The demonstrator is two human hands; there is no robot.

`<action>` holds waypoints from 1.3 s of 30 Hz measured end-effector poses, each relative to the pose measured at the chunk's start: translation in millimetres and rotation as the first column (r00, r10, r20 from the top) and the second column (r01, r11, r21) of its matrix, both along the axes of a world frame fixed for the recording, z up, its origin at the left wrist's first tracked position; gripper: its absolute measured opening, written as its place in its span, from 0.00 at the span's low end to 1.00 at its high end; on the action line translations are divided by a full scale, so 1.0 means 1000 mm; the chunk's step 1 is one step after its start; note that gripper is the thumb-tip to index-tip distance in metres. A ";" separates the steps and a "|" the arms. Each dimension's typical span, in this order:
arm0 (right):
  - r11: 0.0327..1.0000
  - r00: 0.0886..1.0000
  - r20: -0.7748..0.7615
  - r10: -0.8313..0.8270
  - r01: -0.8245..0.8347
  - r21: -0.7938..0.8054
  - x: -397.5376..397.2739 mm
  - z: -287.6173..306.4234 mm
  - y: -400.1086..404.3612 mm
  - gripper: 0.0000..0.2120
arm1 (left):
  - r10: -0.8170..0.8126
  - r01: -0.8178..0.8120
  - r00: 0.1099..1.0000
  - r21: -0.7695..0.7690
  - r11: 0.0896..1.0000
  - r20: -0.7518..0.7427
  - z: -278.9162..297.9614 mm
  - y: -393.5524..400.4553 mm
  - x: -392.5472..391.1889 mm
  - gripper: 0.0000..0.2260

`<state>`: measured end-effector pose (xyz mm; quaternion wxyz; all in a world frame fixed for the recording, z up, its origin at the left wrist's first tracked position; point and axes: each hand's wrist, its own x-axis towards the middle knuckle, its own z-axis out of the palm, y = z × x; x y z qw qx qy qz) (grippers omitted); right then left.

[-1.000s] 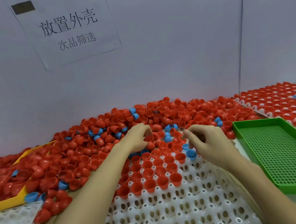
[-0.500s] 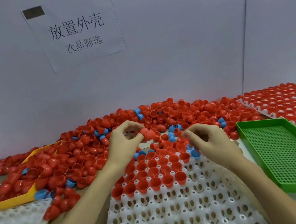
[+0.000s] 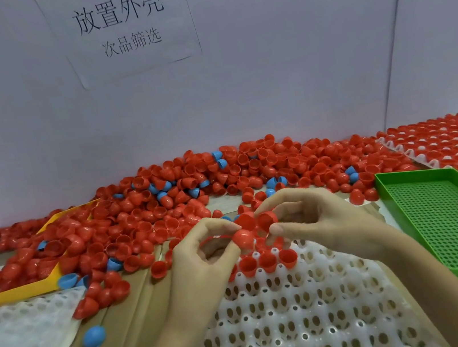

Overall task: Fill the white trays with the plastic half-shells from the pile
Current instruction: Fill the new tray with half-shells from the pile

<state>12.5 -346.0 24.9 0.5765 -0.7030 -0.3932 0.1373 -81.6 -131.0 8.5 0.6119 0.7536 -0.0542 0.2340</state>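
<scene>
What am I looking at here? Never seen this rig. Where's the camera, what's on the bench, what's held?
There is no robot: a person wears one camera on the head, looking down at their two bare hands. The left hand pinches a red half-shell, and the right hand pinches another red half-shell. Below them lies a white tray, with only its far rows filled. Behind it is the pile of red shells with a few blue ones. A green tray lies to the right, a yellow tray to the left, and a paper sign hangs on the wall.
</scene>
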 end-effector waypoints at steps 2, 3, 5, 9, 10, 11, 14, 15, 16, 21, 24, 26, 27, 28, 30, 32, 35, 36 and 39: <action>1.000 1.000 -0.019 -0.001 0.001 0.011 0.001 -0.001 -0.003 0.12 | 0.049 -0.049 0.998 -0.026 0.998 -0.028 0.001 0.014 0.003 0.04; 1.000 0.999 -0.034 -0.005 0.005 0.018 0.002 -0.001 -0.005 0.12 | 0.117 -0.118 0.992 -0.033 0.992 -0.046 0.000 0.024 0.007 0.04; 0.999 0.997 -0.076 -0.027 0.029 0.034 0.004 -0.002 -0.006 0.13 | 0.344 -0.344 0.937 0.019 0.939 -0.052 -0.003 0.052 0.016 0.04; 0.995 0.990 -0.093 -0.102 0.103 0.010 0.007 -0.003 -0.009 0.12 | 0.669 -0.655 0.735 0.367 0.660 0.110 -0.009 0.109 0.024 0.03; 0.991 0.988 -0.067 -0.137 0.137 -0.012 0.008 -0.003 -0.010 0.12 | 0.690 -0.654 0.716 0.446 0.611 0.107 -0.013 0.121 0.025 0.02; 0.983 0.983 -0.027 -0.180 0.179 -0.041 0.009 -0.004 -0.012 0.12 | 0.704 -0.633 0.705 0.529 0.566 0.090 -0.016 0.130 0.025 0.02; 0.945 0.953 0.060 -0.296 0.302 -0.125 0.014 -0.007 -0.018 0.12 | 0.722 -0.523 0.691 0.701 0.485 0.017 -0.023 0.140 0.026 0.06; 0.933 0.946 0.059 -0.319 0.325 -0.157 0.016 -0.008 -0.020 0.11 | 0.721 -0.502 0.693 0.715 0.486 -0.003 -0.025 0.139 0.026 0.08; 0.923 0.943 0.050 -0.330 0.334 -0.191 0.018 -0.009 -0.023 0.09 | 0.713 -0.491 0.701 0.719 0.491 -0.008 -0.026 0.137 0.026 0.11; 0.908 0.950 0.131 -0.282 0.309 -0.283 0.023 -0.012 -0.028 0.06 | 0.571 -0.517 0.799 0.698 0.495 0.187 -0.022 0.113 0.024 0.10; 0.887 0.931 0.249 -0.266 0.338 -0.316 0.025 -0.017 -0.025 0.04 | 0.377 -0.404 0.904 0.696 0.593 0.203 -0.019 0.087 0.023 0.08; 0.876 0.917 0.291 -0.274 0.363 -0.318 0.024 -0.020 -0.022 0.04 | 0.218 -0.257 0.964 0.722 0.642 0.149 -0.018 0.072 0.020 0.11; 0.878 0.917 0.289 -0.276 0.363 -0.311 0.024 -0.021 -0.021 0.05 | 0.141 -0.171 0.985 0.737 0.654 0.104 -0.017 0.065 0.017 0.14; 0.880 0.918 0.285 -0.277 0.361 -0.308 0.024 -0.021 -0.020 0.06 | 0.074 -0.082 0.996 0.757 0.649 0.044 -0.016 0.059 0.014 0.18; 0.870 0.908 0.305 -0.288 0.381 -0.314 0.025 -0.020 -0.022 0.09 | -0.040 0.083 0.996 0.814 0.575 -0.074 -0.015 0.048 0.009 0.24; 0.843 0.885 0.347 -0.309 0.424 -0.330 0.027 -0.019 -0.026 0.11 | -0.134 0.222 0.975 0.856 0.467 -0.179 -0.014 0.037 0.004 0.26; 0.817 0.885 0.368 -0.284 0.425 -0.390 0.026 -0.020 -0.025 0.13 | -0.204 0.339 0.938 0.861 0.379 -0.280 -0.013 0.024 -0.001 0.28; 0.813 0.884 0.371 -0.285 0.428 -0.394 0.026 -0.020 -0.024 0.14 | -0.192 0.356 0.932 0.867 0.348 -0.306 -0.011 0.023 -0.002 0.29; 0.826 0.881 0.354 -0.314 0.438 -0.356 0.027 -0.020 -0.026 0.15 | -0.170 0.372 0.927 0.866 0.334 -0.333 -0.007 0.022 -0.004 0.29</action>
